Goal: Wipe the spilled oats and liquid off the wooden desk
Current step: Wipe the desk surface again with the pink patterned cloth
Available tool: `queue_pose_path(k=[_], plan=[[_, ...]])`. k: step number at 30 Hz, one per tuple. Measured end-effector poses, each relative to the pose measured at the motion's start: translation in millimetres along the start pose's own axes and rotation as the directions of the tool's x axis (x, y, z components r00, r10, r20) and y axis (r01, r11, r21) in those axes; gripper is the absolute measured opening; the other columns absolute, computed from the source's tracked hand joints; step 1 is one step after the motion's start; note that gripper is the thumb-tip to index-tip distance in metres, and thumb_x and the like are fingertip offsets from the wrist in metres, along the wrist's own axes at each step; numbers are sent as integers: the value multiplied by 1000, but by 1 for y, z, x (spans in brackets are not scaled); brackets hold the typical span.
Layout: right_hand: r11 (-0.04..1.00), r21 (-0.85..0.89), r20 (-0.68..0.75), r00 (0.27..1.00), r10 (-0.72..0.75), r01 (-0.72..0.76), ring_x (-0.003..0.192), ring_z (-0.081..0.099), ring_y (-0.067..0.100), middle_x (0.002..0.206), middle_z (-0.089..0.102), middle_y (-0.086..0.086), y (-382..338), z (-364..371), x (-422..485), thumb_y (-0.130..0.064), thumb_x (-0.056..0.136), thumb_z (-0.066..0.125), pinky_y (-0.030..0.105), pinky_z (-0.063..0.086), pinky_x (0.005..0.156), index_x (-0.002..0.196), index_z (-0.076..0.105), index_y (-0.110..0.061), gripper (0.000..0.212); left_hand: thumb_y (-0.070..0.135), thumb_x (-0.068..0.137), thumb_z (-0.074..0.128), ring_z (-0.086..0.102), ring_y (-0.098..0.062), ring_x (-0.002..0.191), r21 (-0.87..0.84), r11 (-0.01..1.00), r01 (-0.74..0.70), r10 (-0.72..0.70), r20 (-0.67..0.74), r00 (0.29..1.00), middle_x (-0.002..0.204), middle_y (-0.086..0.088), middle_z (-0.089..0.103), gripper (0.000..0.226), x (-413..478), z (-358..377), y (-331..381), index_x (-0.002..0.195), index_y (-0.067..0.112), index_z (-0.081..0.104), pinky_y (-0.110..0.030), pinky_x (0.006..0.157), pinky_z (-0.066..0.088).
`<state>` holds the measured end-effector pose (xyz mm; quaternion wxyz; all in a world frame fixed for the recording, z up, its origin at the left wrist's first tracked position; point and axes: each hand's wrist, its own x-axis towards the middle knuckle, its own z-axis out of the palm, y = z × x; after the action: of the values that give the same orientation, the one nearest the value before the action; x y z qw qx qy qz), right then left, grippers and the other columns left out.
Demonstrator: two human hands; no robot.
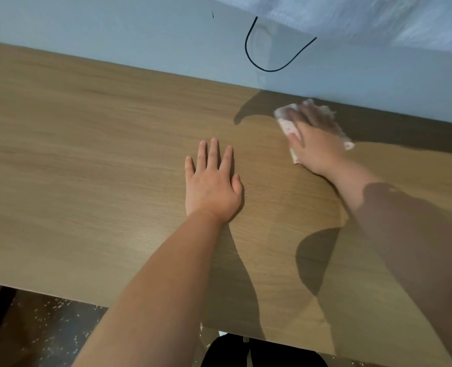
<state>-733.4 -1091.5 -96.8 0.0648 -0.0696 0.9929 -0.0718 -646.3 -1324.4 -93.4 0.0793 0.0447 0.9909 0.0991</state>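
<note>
Left hand [211, 181] lies flat on the desk [87, 154], fingers straight. Right hand [317, 147], fingers extended, presses a cloth [286, 116] near the desk's far edge.

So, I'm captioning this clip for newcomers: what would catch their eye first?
The right hand presses a crumpled cloth on the wooden desk by the wall, both blurred. The left hand lies flat mid-desk, and a black cable loops down the wall above.

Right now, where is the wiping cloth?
In the head view the cloth lies under the right hand, on the far right part of the wooden desk, close to the wall.
</note>
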Motion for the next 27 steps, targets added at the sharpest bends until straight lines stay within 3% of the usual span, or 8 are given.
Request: queue_pose_path(k=[5, 9, 13, 16, 20, 23, 25, 27], plan=[[839, 21, -92, 835, 543, -543, 150, 2, 31, 163, 10, 10, -23, 10, -21, -40, 100, 20, 59, 8, 118, 156, 14, -20, 60, 41, 99, 27, -10, -25, 151, 11, 1000, 2, -2, -1, 1000, 165, -6, -2, 62, 0, 0, 0, 157, 25, 10, -49, 122, -2], [997, -58, -31, 998, 53, -55, 151, -6, 26, 164, 0, 5, -64, 21, -54, -44, 101, 14, 52, 2, 121, 157, 4, -25, 60, 39, 99, 27, -9, -25, 151, 20, 1000, 2, -2, 1, 1000, 165, -6, -2, 61, 1, 0, 0, 157, 24, 10, -49, 122, -2], [894, -99, 156, 895, -419, 436, 150, -10, 17, 164, -2, -1, -3, 5, -61, -50, 101, 9, 49, 0, 122, 157, 5, -31, 59, 40, 100, 27, -9, -25, 151, 30, 1000, 1, -1, 6, 1000, 165, -6, -2, 61, 1, 0, 1, 157, 24, 10, -49, 121, -1], [991, -127, -3, 999, -36, 36, 151, 2, 24, 164, 11, 4, 28, 3, -51, -44, 101, 14, 59, 11, 119, 155, 13, -30, 56, 41, 100, 26, -9, -26, 151, 40, 999, -1, 1, 8, 1000, 165, -6, -2, 61, 1, 0, 0, 157, 24, 9, -49, 121, -1], [873, -2, -38, 873, 486, -487, 150, -7, 30, 164, -3, 8, -34, 15, -74, -42, 99, 9, 63, 4, 117, 157, 0, -22, 62, 41, 100, 26, -9, -27, 151, 62, 998, -8, 7, 12, 1000, 165, -7, -3, 61, 2, 2, 0, 157, 25, 8, -50, 121, 0], [994, -111, 2, 1000, -3, 3, 150, -13, 27, 162, -10, 4, -69, 30, -121, -47, 98, 5, 58, 0, 119, 155, -6, -25, 62, 41, 100, 24, -9, -27, 151, 107, 994, -17, 13, 37, 999, 164, -7, -5, 62, 4, 4, -3, 157, 25, 4, -51, 121, 1], [925, -92, 120, 927, -356, 368, 150, -11, 21, 163, -3, 1, -36, 22, -131, -51, 97, 6, 53, 0, 120, 155, 0, -29, 62, 41, 101, 25, -9, -28, 151, 130, 991, -23, 15, 60, 998, 164, -7, -7, 62, 5, 3, -4, 157, 25, 3, -51, 120, 1], [901, -120, 143, 905, -400, 417, 151, -3, 19, 164, 9, 3, 15, 16, -122, -49, 97, 8, 51, 3, 121, 156, 12, -28, 63, 40, 102, 26, -9, -27, 151, 128, 992, -12, 3, 69, 998, 164, -7, -7, 62, 5, 2, -3, 157, 25, 3, -51, 120, 1]])
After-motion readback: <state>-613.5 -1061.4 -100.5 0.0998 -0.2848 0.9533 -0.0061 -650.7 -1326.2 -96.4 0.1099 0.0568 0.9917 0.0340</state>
